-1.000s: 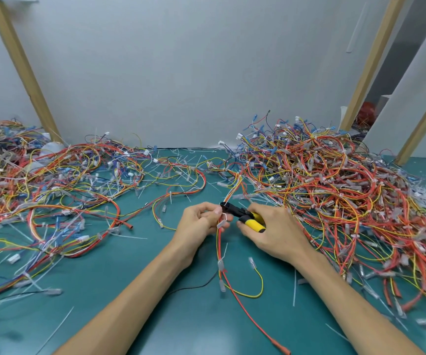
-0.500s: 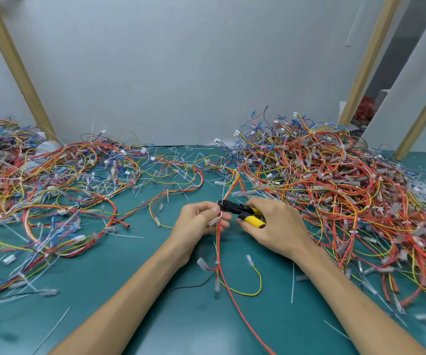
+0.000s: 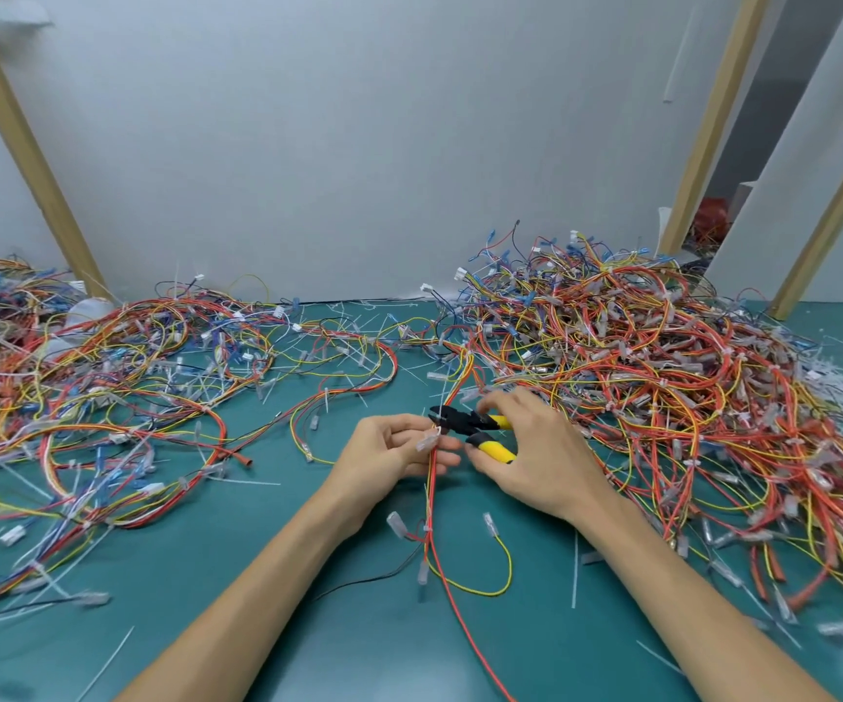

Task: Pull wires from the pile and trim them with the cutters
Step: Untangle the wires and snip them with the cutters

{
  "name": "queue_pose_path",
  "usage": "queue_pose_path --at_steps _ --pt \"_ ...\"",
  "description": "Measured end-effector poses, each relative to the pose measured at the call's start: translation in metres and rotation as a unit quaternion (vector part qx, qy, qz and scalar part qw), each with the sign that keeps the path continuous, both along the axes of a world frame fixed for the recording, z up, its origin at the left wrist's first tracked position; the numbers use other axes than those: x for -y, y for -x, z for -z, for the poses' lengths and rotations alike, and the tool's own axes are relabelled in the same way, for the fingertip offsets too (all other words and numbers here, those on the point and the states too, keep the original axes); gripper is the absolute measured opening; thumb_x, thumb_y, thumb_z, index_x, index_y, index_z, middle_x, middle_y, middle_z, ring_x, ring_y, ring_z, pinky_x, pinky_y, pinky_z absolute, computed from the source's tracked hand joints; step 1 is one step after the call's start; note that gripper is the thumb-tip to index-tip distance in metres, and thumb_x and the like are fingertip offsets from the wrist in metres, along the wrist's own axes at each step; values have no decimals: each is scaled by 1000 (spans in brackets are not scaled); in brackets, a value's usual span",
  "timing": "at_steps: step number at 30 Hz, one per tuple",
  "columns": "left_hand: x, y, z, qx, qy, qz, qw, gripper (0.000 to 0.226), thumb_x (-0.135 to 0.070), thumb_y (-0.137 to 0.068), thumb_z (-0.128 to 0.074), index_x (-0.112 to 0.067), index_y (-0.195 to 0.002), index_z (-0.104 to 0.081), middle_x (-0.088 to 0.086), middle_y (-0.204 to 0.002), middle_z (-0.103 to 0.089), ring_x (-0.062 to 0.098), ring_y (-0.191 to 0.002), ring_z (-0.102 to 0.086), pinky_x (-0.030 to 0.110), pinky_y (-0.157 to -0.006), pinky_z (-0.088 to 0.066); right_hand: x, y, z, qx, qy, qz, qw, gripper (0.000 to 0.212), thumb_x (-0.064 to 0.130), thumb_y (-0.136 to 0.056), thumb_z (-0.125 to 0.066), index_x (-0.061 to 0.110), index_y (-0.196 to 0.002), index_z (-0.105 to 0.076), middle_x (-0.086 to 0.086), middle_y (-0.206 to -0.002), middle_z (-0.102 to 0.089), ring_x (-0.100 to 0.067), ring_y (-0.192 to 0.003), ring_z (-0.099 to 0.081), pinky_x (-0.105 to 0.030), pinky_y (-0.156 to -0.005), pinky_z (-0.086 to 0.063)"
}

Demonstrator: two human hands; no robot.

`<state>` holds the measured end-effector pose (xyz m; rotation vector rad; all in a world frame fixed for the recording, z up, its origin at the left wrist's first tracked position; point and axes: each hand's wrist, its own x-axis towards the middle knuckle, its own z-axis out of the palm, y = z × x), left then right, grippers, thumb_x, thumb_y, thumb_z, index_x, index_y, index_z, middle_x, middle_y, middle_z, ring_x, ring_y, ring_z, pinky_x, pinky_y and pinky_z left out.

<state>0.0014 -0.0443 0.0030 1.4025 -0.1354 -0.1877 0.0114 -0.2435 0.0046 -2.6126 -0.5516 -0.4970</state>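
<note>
The cutters [image 3: 465, 424], black-headed with yellow handles, are held level just above the green desk [image 3: 257, 575]. The right hand [image 3: 535, 461] grips them from the right, its fingers curled round the two handles, which stand a little apart; whether the blades are closed cannot be told. The left hand [image 3: 389, 456], just left of the cutters, pinches a thin bundle [image 3: 432, 491] of red and orange wires, fingers and thumb clamped on it beside a clear connector sleeve. The tip of the cutters meets this bundle just above the pinch. Below the cutters the bundle runs down across the desk toward the person, and a yellow wire [image 3: 505, 575] loops off it to the right. Above the cutters the bundle leads up into the pile [image 3: 662, 372], a high tangle of red, yellow and blue wires lying right of and behind the cutters. A flatter spread of loose wires [image 3: 130, 387] covers the desk left of the cutters. White plastic strips [image 3: 574, 570] lie scattered on the desk around the cutters. Behind the cutters stand a pale wall [image 3: 358, 144] and slanted wooden posts [image 3: 24, 144].
</note>
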Motion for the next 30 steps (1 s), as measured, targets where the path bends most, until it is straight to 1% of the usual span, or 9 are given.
queue_pose_path --at_steps 3,6,9,14,17,19,24,27,30 --pt "3 1 2 4 -6 -17 1000 3 -1 -92 -59 1 -93 -60 15 -86 -75 20 -72 -72 24 -64 -57 0 0 0 9 31 17 999 38 49 -79 -66 28 -107 -54 9 -99 -47 -11 -95 -45 -28 -74 -37" --pt "4 2 2 10 -10 -24 1000 1 -1 -92 -58 0 -92 -60 12 -84 -75 18 -70 -72 23 -63 -57 -2 0 -2 1 72 25 997 30 48 -81 -62 23 -92 -50 8 -83 -49 -19 -87 -49 -32 -67 -33" --pt "4 2 1 11 -15 -21 1000 7 0 -92 -59 4 -98 -59 13 -86 -75 18 -70 -71 24 -64 -57 -3 2 -3 14 102 33 994 30 52 -83 -57 24 -89 -50 8 -82 -54 -19 -82 -53 -32 -62 -33" --pt "3 2 0 9 -31 -16 999 20 0 -93 -58 13 -108 -55 18 -91 -74 18 -70 -71 26 -67 -59 -2 3 -6 5 101 35 994 29 52 -82 -57 24 -87 -51 7 -78 -56 -20 -77 -55 -31 -57 -33" --pt "4 3 0 11 -30 -16 999 21 0 -92 -59 12 -109 -54 16 -90 -74 17 -69 -71 27 -69 -60 -2 3 -4 -1 87 36 996 28 49 -80 -58 24 -85 -49 8 -76 -53 -20 -75 -52 -32 -57 -33" --pt "4 3 -1 11 -29 -15 999 19 0 -92 -59 11 -108 -54 16 -90 -74 17 -69 -71 28 -70 -60 -2 2 -4 -6 67 34 997 27 48 -79 -59 24 -88 -51 8 -79 -54 -19 -77 -51 -32 -60 -36" --pt "3 3 -1 10 -39 -13 999 21 -1 -93 -58 13 -109 -55 15 -90 -74 17 -70 -71 27 -69 -59 -3 3 -3 7 47 13 999 38 42 -79 -65 22 -111 -59 5 -95 -61 -20 -92 -54 -35 -83 -41" --pt "3 3 -1 8 -44 -14 999 23 -1 -93 -59 13 -110 -54 14 -90 -75 18 -71 -71 27 -69 -60 -4 3 -4 13 44 8 999 40 41 -80 -64 23 -115 -59 5 -94 -61 -19 -91 -54 -35 -83 -42" --pt "3 3 -2 9 -46 -15 999 22 -1 -93 -58 13 -110 -55 15 -90 -75 18 -72 -72 28 -70 -60 -3 4 -6 13 47 4 999 34 43 -81 -64 25 -110 -59 7 -91 -62 -18 -87 -56 -34 -73 -45"
